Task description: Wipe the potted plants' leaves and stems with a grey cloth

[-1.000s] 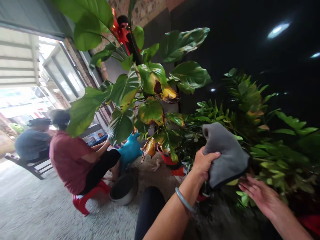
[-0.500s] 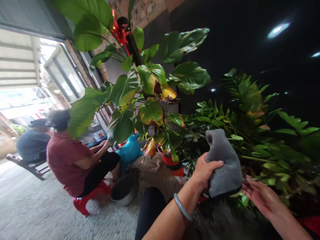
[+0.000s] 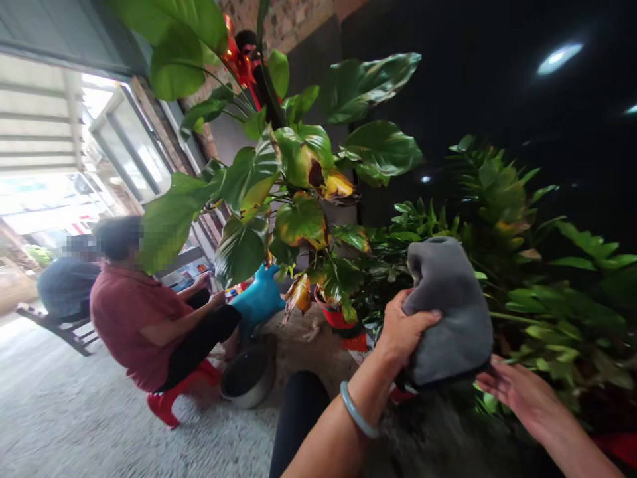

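My left hand (image 3: 405, 335) grips a thick grey cloth (image 3: 450, 312), the thumb lying across its front and the other fingers mostly hidden. The cloth is folded at the top and has a dark lower edge. At its lower right corner is my right hand (image 3: 512, 388), fingers drawn together at the edge; whether they pinch the cloth or a leaf behind it is hidden. Around both hands grows a leafy green plant (image 3: 557, 318), partly covered by the cloth. A pale bangle (image 3: 357, 413) circles my left wrist.
A large-leaved plant (image 3: 301, 219) with browned leaves rises ahead from a red pot (image 3: 336, 315). To the left, a person in a red shirt (image 3: 137, 325) sits on a red stool (image 3: 172, 401), near a blue toy animal (image 3: 259, 299) and a grey bucket (image 3: 249, 382). Another person (image 3: 67, 285) sits farther back.
My left hand has raised the grey cloth slightly and spread it wider to the right. My right hand's fingertips now sit closer against the cloth's lower corner. The seated person's head has turned.
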A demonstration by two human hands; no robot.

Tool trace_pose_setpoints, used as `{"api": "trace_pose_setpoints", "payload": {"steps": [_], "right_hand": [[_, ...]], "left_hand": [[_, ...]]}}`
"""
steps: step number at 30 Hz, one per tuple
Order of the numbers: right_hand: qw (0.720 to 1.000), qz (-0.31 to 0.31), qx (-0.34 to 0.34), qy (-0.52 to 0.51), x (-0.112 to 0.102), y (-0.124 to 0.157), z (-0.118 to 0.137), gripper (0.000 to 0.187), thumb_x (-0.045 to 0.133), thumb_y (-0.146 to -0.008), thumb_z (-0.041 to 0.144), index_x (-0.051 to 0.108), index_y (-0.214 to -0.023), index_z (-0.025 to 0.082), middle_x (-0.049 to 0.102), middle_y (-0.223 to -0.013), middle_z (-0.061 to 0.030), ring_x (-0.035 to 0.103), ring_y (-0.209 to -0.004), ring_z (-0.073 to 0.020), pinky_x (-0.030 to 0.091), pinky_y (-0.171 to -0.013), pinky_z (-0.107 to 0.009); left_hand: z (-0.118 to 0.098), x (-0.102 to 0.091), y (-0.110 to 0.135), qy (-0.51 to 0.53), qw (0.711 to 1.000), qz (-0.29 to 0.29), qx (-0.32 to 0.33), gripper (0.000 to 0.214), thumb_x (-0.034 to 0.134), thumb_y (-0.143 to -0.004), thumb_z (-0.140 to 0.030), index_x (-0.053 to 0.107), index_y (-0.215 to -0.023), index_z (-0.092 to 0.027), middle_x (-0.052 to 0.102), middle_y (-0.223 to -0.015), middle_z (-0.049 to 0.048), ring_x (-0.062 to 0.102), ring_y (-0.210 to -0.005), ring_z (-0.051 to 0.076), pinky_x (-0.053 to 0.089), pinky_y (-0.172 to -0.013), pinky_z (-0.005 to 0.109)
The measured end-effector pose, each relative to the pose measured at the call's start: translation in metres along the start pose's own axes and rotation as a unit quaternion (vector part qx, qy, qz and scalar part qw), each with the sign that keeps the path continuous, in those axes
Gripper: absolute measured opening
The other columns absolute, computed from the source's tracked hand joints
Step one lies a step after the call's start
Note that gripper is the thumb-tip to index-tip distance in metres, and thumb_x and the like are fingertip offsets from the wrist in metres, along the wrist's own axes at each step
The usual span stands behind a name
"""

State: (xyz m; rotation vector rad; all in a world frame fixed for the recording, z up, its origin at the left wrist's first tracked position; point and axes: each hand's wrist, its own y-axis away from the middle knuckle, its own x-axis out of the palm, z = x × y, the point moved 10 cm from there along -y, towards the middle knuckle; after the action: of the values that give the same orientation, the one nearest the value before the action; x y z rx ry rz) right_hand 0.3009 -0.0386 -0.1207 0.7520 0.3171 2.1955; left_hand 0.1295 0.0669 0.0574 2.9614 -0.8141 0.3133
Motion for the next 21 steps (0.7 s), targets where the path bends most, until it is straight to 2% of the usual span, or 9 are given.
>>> {"api": "trace_pose_setpoints", "payload": {"steps": [3, 5, 7, 8, 10, 13, 15, 17, 21], "right_hand": [[1.0, -0.015, 0.008, -0.004, -0.002, 0.002, -0.001, 0.022, 0.072, -0.049, 0.018, 0.06, -0.067, 0.023, 0.069, -0.056, -0.0006, 0.066, -0.049, -0.0214, 0.054, -0.047, -0.031], [1.0, -0.023, 0.01, 0.008, -0.006, 0.002, -0.003, 0.021, 0.071, -0.049, 0.017, 0.062, -0.067, 0.023, 0.069, -0.056, -0.001, 0.066, -0.047, -0.0214, 0.054, -0.045, -0.03], [0.999, -0.023, 0.019, 0.018, -0.008, 0.001, -0.005, 0.02, 0.072, -0.048, 0.018, 0.062, -0.064, 0.023, 0.069, -0.055, -0.0022, 0.065, -0.046, -0.0215, 0.055, -0.045, -0.03], [0.999, -0.023, 0.023, 0.019, -0.009, 0.001, -0.006, 0.019, 0.072, -0.047, 0.018, 0.061, -0.062, 0.022, 0.069, -0.054, -0.003, 0.064, -0.045, -0.0214, 0.055, -0.045, -0.031], [1.0, -0.013, 0.016, 0.017, -0.008, 0.0, -0.005, 0.021, 0.073, -0.045, 0.019, 0.059, -0.06, 0.022, 0.068, -0.053, -0.004, 0.064, -0.046, -0.0216, 0.055, -0.047, -0.031], [1.0, 0.012, -0.015, 0.019, -0.005, -0.001, 0.001, 0.024, 0.076, -0.045, 0.023, 0.059, -0.063, 0.022, 0.068, -0.056, -0.0042, 0.067, -0.052, -0.0227, 0.057, -0.051, -0.032], [0.999, 0.016, -0.022, 0.019, -0.005, -0.003, 0.001, 0.025, 0.076, -0.045, 0.024, 0.06, -0.065, 0.022, 0.069, -0.058, -0.0034, 0.068, -0.054, -0.0229, 0.058, -0.053, -0.033], [1.0, 0.006, -0.024, 0.013, -0.008, -0.007, -0.001, 0.024, 0.075, -0.047, 0.022, 0.06, -0.066, 0.023, 0.07, -0.058, -0.0018, 0.068, -0.053, -0.023, 0.058, -0.052, -0.033], [1.0, -0.001, -0.023, -0.002, -0.01, -0.013, -0.004, 0.025, 0.072, -0.05, 0.019, 0.061, -0.072, 0.024, 0.071, -0.06, -0.0007, 0.068, -0.052, -0.0231, 0.057, -0.049, -0.032]], "left_hand": [[0.05, -0.029, 0.008, -0.113, 0.987, -0.073, -0.083, 0.025, 0.068, -0.05, -0.012, 0.062, -0.073, -0.018, 0.057, -0.065, -0.0033, 0.052, -0.068, 0.015, 0.042, -0.069, 0.027], [0.09, -0.036, 0.022, -0.153, 0.972, -0.045, -0.174, 0.024, 0.071, -0.048, -0.013, 0.062, -0.07, -0.019, 0.056, -0.061, -0.0037, 0.053, -0.064, 0.016, 0.043, -0.066, 0.029], [0.108, -0.032, 0.036, -0.149, 0.964, 0.007, -0.219, 0.026, 0.074, -0.047, -0.016, 0.063, -0.07, -0.02, 0.056, -0.059, -0.0047, 0.052, -0.061, 0.016, 0.043, -0.064, 0.029], [0.104, -0.027, 0.039, -0.133, 0.967, 0.028, -0.215, 0.028, 0.075, -0.046, -0.017, 0.064, -0.071, -0.02, 0.057, -0.06, -0.0049, 0.051, -0.06, 0.015, 0.043, -0.064, 0.029], [0.077, -0.017, 0.036, -0.082, 0.982, 0.047, -0.166, 0.031, 0.075, -0.046, -0.018, 0.067, -0.077, -0.019, 0.06, -0.063, -0.0045, 0.052, -0.062, 0.014, 0.043, -0.064, 0.027], [0.025, -0.01, 0.021, -0.018, 0.997, 0.041, -0.064, 0.039, 0.074, -0.05, -0.02, 0.069, -0.088, -0.019, 0.063, -0.07, -0.0028, 0.054, -0.066, 0.014, 0.044, -0.066, 0.025], [0.01, -0.014, 0.014, -0.019, 0.999, 0.026, -0.022, 0.04, 0.073, -0.052, -0.02, 0.069, -0.092, -0.019, 0.063, -0.072, -0.0024, 0.054, -0.068, 0.014, 0.044, -0.068, 0.025], [0.017, -0.022, 0.012, -0.072, 0.997, 0.005, -0.013, 0.038, 0.072, -0.053, -0.018, 0.069, -0.09, -0.019, 0.062, -0.073, -0.0026, 0.053, -0.07, 0.015, 0.044, -0.07, 0.025], [0.068, -0.038, 0.026, -0.224, 0.97, 0.016, -0.091, 0.032, 0.074, -0.047, -0.014, 0.069, -0.078, -0.021, 0.058, -0.067, -0.0035, 0.052, -0.07, 0.017, 0.043, -0.071, 0.028]]}}
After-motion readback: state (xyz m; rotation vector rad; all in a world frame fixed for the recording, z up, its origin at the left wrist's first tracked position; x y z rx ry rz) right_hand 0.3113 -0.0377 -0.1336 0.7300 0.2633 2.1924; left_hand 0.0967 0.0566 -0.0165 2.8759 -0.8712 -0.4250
